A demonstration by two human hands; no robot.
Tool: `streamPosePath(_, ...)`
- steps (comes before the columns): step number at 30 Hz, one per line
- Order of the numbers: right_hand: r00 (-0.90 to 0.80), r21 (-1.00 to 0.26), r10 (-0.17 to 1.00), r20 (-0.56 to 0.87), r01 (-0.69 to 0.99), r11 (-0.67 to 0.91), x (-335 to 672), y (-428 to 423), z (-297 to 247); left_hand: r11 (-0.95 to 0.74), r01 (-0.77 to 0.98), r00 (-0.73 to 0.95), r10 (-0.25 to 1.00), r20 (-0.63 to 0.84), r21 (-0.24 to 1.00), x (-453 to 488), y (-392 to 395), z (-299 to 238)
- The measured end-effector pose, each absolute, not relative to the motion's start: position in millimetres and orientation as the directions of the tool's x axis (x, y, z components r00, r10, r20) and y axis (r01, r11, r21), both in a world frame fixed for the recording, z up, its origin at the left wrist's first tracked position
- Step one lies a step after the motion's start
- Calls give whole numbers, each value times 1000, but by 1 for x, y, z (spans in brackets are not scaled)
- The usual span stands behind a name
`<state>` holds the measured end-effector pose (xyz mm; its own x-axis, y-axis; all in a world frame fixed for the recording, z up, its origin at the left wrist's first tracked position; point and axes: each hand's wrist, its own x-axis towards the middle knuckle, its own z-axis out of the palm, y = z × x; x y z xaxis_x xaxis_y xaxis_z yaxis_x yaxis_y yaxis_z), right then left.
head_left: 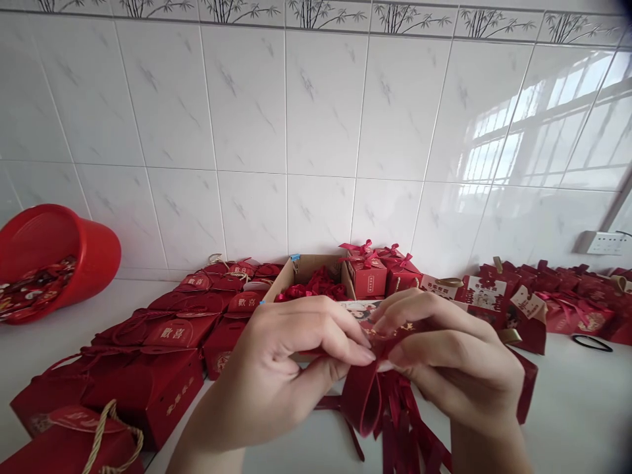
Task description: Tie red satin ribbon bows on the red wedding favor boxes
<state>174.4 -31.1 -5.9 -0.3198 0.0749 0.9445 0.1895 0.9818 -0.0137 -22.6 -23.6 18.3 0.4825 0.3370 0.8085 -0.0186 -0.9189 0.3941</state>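
Both hands meet in front of me on a dark red ribbon (364, 401) that hangs down in a loop. My left hand (301, 355) pinches it between thumb and fingers from the left. From the right, my right hand (449, 355) grips the ribbon with bent fingers close to the left fingertips. Just behind the fingers is a red card or box (363, 313) with a printed picture, mostly covered by my hands. Several loose ribbon strips (407, 428) trail on the white table below.
Rows of red gift boxes (143, 368) fill the left side. A cardboard box (276, 284) of red ribbon stands by the tiled wall, beside bow-topped boxes (368, 273). More red boxes (567, 303) and a black ring (591, 343) lie right. A red bucket (99, 253) lies tipped far left.
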Motion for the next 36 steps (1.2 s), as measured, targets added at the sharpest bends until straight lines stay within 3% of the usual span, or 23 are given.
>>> streamPosePath(5,-311,-15,68,948,170,985,173,-29,-6,-942,-17,459,291,839,335,-22,-23,21)
streamPosePath(16,-297,7,65,953,234,972,173,-27,-10,-941,-36,469,281,838,336,-24,-22,20)
streamPosePath(25,-307,50,26,951,237,970,172,-28,-8,-880,17,498,420,759,476,-24,-22,16)
streamPosePath(31,-290,28,36,956,213,977,172,-27,-10,-859,-27,524,423,739,511,-25,-22,13)
streamPosePath(36,-233,-8,61,971,220,975,172,-25,-10,-819,-141,405,465,787,556,-17,-22,8)
